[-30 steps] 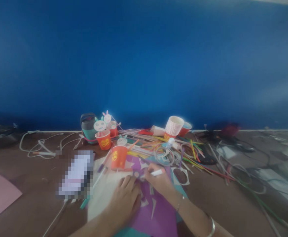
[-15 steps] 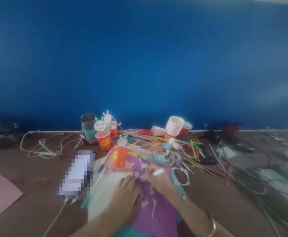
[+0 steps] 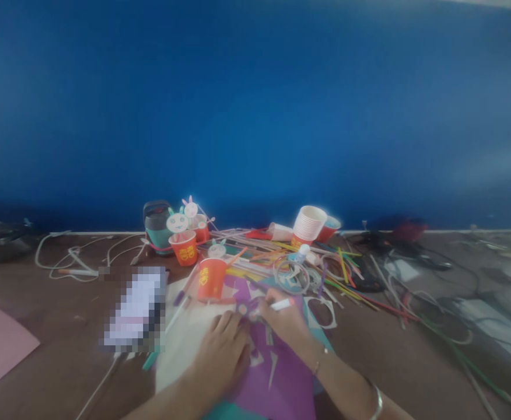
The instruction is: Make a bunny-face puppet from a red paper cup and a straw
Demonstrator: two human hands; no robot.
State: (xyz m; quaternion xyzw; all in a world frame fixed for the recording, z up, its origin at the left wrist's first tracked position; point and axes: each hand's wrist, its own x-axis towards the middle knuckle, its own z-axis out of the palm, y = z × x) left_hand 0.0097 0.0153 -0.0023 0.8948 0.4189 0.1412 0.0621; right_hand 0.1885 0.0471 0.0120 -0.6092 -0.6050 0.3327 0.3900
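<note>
My right hand (image 3: pixel 284 319) grips a white marker pen (image 3: pixel 280 304) with an orange end, its tip low over the purple paper (image 3: pixel 288 379). The hand hides the pen's tip. My left hand (image 3: pixel 224 344) rests flat across the white sheet (image 3: pixel 181 338) and the purple paper's edge, fingers loosely bent, nothing visible in it. Small white paper scraps (image 3: pixel 273 367) lie on the purple paper. Just beyond my left hand stands an orange paper cup (image 3: pixel 212 280) with yellow lettering, and a round white bunny face (image 3: pixel 217 251) shows behind its rim.
Orange cups (image 3: pixel 185 249) with a bunny face stand at the back left near a teal-and-grey container (image 3: pixel 158 230). Stacked paper cups (image 3: pixel 309 223), tape rolls (image 3: pixel 291 276) and many coloured sticks spread beyond my hands. A blurred phone (image 3: pixel 136 306) lies left; cables run along both sides.
My right hand and the marker pen have shifted very slightly to the right. The left hand stays in place.
</note>
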